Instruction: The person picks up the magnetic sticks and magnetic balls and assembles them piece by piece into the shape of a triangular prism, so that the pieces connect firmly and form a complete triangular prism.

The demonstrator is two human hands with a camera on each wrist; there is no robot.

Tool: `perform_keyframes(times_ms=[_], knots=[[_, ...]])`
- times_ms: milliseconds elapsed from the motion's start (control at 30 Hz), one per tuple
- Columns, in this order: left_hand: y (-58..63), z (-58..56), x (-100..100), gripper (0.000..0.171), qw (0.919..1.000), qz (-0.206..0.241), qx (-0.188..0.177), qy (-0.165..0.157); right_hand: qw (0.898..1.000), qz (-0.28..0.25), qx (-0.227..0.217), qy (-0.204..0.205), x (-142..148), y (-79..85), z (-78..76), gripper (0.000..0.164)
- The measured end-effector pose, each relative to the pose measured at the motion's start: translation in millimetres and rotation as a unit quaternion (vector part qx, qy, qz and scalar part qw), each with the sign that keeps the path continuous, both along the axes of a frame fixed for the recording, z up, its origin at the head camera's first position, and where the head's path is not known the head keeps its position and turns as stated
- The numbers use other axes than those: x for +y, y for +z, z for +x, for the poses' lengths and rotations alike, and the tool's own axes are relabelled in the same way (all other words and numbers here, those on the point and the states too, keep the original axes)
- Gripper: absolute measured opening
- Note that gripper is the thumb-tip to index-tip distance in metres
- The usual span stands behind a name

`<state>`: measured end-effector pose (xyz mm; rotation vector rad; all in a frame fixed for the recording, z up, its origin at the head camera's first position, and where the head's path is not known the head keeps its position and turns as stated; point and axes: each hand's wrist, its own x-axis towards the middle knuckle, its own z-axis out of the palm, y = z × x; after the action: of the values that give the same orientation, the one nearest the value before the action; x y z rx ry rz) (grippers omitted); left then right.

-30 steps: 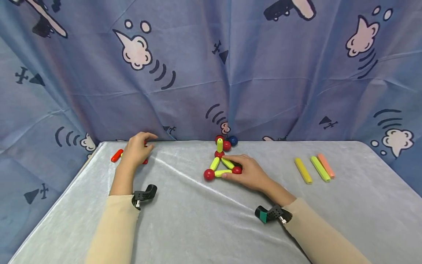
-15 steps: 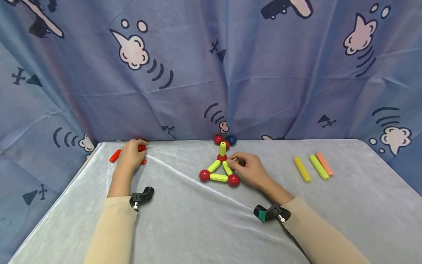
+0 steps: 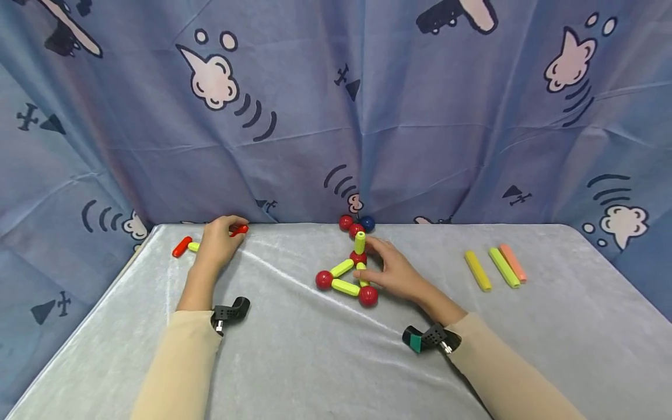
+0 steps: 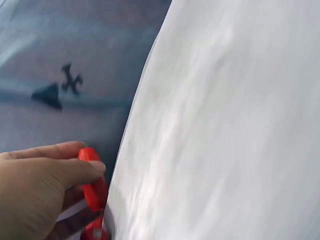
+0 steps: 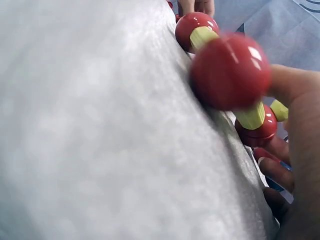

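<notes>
In the head view, my left hand is at the table's far left edge. Its thumb and fingers pinch a red rod, seen closely in the left wrist view with a second red piece below it. My right hand holds the right side of a triangle built from yellow-green rods and red balls. The thumb crosses the right-hand rod, while the fingers reach behind the far ball. One yellow-green rod stands upright on that far ball. A near ball looms large in the right wrist view.
Behind the triangle, loose red balls and a blue ball lie by the curtain. Yellow, green and orange rods lie to the right. Left of my left hand are a red rod and a yellow-green rod.
The triangle has turned, its right corner swinging toward me. My right hand has shifted its hold from that corner to the right-hand rod. My left hand has picked up a red rod.
</notes>
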<state>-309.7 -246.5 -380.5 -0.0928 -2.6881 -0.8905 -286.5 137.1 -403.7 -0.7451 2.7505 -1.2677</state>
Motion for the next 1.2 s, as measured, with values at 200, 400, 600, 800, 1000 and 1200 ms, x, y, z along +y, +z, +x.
perform_keyframes(times_ms=[200, 400, 600, 800, 1000, 1200], knots=[[5.7, -8.1, 47.0, 0.03, 0.9954, 0.074, 0.014, -0.059, 1.0, -0.029, 0.012, -0.001, 2.3, -1.4, -1.7, 0.036], [11.6, -4.2, 95.0, 0.038, 0.9781, 0.169, -0.034, -0.117, 0.996, -0.058, -0.02, 0.066, 9.9, 1.6, -5.1, 0.044], [9.3, 0.5, 114.9, 0.038, 0.9625, 0.212, -0.08, -0.148, 0.99, -0.024, -0.058, 0.127, 19.6, 2.1, -11.6, 0.071], [9.0, 2.2, 119.6, 0.035, 0.9588, 0.217, -0.076, -0.168, 0.991, -0.013, -0.076, 0.112, 20.5, 2.3, -11.7, 0.062], [7.8, 3.6, 123.6, 0.035, 0.9513, 0.231, -0.077, -0.189, 0.996, -0.026, -0.066, 0.052, 17.2, 2.1, -8.2, 0.053], [3.2, 3.8, 131.2, 0.034, 0.9368, 0.267, -0.074, -0.213, 0.998, -0.018, -0.045, 0.029, 15.0, 0.6, -7.4, 0.053]])
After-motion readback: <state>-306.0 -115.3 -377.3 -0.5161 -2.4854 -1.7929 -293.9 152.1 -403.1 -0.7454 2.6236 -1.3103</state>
